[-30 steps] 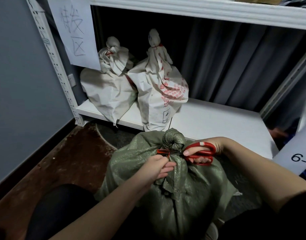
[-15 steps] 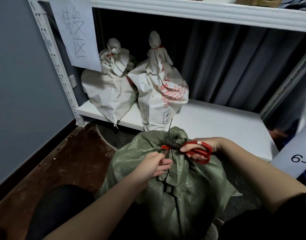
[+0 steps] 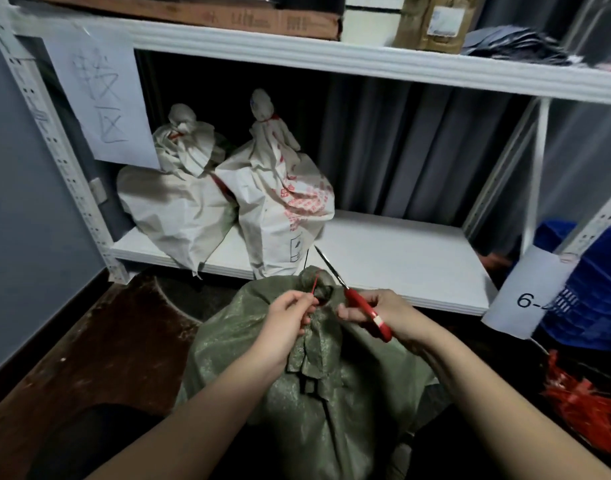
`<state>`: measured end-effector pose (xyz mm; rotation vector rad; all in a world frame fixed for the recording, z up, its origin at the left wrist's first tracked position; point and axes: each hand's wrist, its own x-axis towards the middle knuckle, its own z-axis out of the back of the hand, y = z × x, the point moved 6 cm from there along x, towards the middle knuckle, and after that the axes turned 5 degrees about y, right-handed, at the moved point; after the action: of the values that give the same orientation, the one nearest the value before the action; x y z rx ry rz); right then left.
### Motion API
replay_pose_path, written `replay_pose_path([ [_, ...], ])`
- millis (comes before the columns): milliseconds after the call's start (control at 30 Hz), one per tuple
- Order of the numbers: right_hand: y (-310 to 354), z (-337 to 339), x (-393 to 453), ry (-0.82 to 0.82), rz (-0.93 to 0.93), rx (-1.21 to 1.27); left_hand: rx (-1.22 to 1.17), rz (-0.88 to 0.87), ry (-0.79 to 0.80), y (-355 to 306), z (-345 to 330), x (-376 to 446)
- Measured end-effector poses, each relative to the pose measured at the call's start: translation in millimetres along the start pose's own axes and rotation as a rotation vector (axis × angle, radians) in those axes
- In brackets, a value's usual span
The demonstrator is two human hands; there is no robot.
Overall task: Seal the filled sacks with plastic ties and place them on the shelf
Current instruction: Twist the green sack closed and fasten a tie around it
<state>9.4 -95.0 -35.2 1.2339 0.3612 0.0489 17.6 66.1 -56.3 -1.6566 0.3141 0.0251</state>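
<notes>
Green sack (image 3: pixel 318 382) stands on the floor directly in front of the person, between both forearms, neck bunched into a knot at top. Knot sits just below the front edge of the lower shelf board (image 3: pixel 401 268).

L hand (image 3: pixel 286 318): thumb and forefinger pinched together on a thin red plastic tie (image 3: pixel 315 285), which rises from the fingertips and leans toward the knot. Remaining fingers curled, resting against the sack's neck.

R hand (image 3: pixel 383 311): fingers wrapped round the red handles of the scissors (image 3: pixel 352 296). Blades together, pointing up and left past the knot, tip over the shelf board's front edge. Tip is apart from the tie.

Shelf status: two white sacks (image 3: pixel 278 202), each tied at the neck w/ red, occupy the left end of the lower board; they touch each other. The left one sits close to the perforated upright (image 3: pixel 60 161). Board surface from the right sack to the right upright is bare white. Upper shelf rail (image 3: pixel 366 64) caps the bay; dark curtain behind.

Periphery: handwritten paper sign (image 3: pixel 103 102) hangs on the left upright. Label reading "6-" (image 3: pixel 529 296) hangs at right, in front of a blue crate (image 3: pixel 588 289). Bundle of red ties (image 3: pixel 588 400) lies at far right. Cartons (image 3: pixel 432 22) sit on the upper shelf. Brown floor (image 3: pixel 100 348) shows left of the sack.
</notes>
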Motion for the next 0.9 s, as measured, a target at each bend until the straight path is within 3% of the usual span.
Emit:
replay_pose_path([
  [67, 9, -1, -12, -0.085, 0.051, 0.2, -0.007, -0.014, 0.073, -10, -18, 1],
  [167, 16, 17, -20, -0.339, 0.112, 0.382, -0.04, -0.007, 0.166, -24, -46, 5],
  [600, 5, 152, -83, -0.817, 0.199, 0.316, 0.18, -0.023, 0.479, -51, -192, 31],
  [900, -99, 232, -138, -1.082, 0.033, 0.335, 0.313, 0.008, 0.59, -10, -337, 47],
])
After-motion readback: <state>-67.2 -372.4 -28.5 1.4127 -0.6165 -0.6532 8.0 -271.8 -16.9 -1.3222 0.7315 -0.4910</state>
